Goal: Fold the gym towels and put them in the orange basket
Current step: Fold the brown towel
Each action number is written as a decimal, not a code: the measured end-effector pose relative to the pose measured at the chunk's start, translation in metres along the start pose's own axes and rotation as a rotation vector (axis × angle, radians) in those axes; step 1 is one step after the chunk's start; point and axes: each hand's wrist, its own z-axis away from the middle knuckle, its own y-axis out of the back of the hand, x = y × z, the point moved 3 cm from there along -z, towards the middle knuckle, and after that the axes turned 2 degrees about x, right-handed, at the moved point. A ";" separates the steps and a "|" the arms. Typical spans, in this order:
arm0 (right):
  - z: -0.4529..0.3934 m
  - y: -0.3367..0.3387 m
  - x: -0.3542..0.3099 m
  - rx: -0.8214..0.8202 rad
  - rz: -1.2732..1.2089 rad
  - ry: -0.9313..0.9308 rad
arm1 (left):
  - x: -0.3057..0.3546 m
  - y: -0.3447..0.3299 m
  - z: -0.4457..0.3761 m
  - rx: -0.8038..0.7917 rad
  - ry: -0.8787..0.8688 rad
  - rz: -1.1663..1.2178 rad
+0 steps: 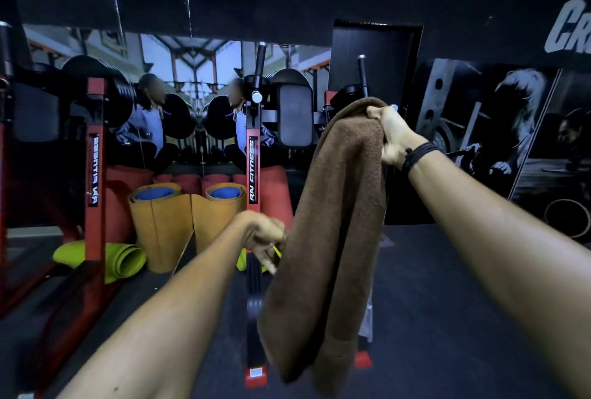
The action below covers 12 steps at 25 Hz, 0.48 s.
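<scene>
Towel, brown, thick and limp, hangs from the right hand clenched on its top; left hand seemingly loose beside it; take corners next

A gym — weight plates, red rack, rolled mats.

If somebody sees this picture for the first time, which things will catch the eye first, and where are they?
First comes the brown towel, hanging long in the middle, gripped at its top by the right hand. The left hand reaches toward its left edge, lower down. Behind, to the left, stand the orange rolled mats with blue inside, beside a red machine frame and a mirror.
</scene>
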 end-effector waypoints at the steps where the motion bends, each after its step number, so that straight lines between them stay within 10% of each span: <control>1: 0.000 0.000 -0.001 0.006 -0.022 0.016 | -0.011 -0.007 -0.008 0.010 0.023 0.007; 5: 0.004 -0.004 -0.010 -0.013 -0.079 0.056 | -0.036 -0.028 -0.030 0.173 0.137 0.150; 12: 0.000 0.007 -0.027 0.001 -0.126 0.118 | -0.035 -0.062 -0.064 -0.048 0.010 0.655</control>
